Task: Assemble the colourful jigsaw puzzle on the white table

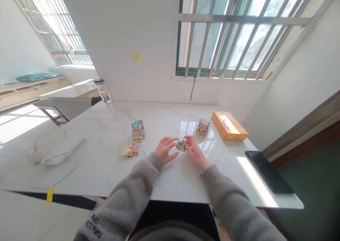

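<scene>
Pinching a small bright puzzle piece [181, 145] between my left hand [165, 149] and right hand [195, 152], my fingers [188, 140] are shut on it near the middle of the white desk [106, 173]. A tall pile of pieces [138, 130] stands left, a low pile [203, 127] right, beside an orange box [230, 125].

I see strong daylight from the windows [239, 32], glare on the table [101, 170], bent edges, but the hands [166, 149] stay sharp.

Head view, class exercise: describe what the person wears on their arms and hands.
Long sleeves of grey knit: the left sleeve carries dark lettering near the elbow, the right sleeve shows none. The left hand and right hand are bare.
</scene>
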Available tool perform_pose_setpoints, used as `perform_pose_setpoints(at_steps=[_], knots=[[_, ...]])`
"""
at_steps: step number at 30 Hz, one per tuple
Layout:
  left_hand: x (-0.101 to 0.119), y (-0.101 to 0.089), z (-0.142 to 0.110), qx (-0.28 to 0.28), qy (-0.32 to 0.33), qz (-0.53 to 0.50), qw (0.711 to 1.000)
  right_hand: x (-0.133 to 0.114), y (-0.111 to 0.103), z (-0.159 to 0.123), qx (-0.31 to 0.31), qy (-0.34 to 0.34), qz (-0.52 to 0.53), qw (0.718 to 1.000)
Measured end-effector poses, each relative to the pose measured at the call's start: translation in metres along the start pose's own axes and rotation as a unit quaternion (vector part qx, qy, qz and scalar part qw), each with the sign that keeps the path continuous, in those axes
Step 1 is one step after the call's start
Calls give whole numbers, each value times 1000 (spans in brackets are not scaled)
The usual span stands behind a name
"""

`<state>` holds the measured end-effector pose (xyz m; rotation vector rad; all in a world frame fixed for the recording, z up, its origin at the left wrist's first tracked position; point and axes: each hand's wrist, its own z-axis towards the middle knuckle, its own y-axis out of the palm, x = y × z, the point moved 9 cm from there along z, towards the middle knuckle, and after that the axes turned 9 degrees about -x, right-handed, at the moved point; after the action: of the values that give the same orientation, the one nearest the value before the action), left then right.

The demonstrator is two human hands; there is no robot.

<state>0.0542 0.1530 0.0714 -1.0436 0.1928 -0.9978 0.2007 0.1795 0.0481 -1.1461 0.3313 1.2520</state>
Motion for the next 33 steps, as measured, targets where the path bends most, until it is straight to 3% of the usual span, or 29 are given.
perform_pose_setpoints(at_steps=[6, 10, 15, 19, 26, 28, 33], knots=[[-2, 6, 2, -20, -3, -31, 999, -5, 7, -2, -53, 0, -16, 998], [-12, -5, 0, 19, -20, -35, 999, -12, -3, -2, -39, 10, -48, 998], [-21, -20, -1, 51, -41, -31, 997, -32, -9, -2, -23, -34, -88, 995], [-18, -21, 0, 50, -26, -53, 997, -41, -4, -4, -44, -65, -89, 993], [-17, -28, -2, 48, -59, -57, 995, -38, -1, -5, -57, -54, -105, 991], [-21, -26, -3, 45, -72, -69, 994, -34, 0, -5, -56, -44, -113, 991], [-24, 0, -2, -29, -45, -90, 995, -29, -4, -4, -37, -22, -115, 992]])
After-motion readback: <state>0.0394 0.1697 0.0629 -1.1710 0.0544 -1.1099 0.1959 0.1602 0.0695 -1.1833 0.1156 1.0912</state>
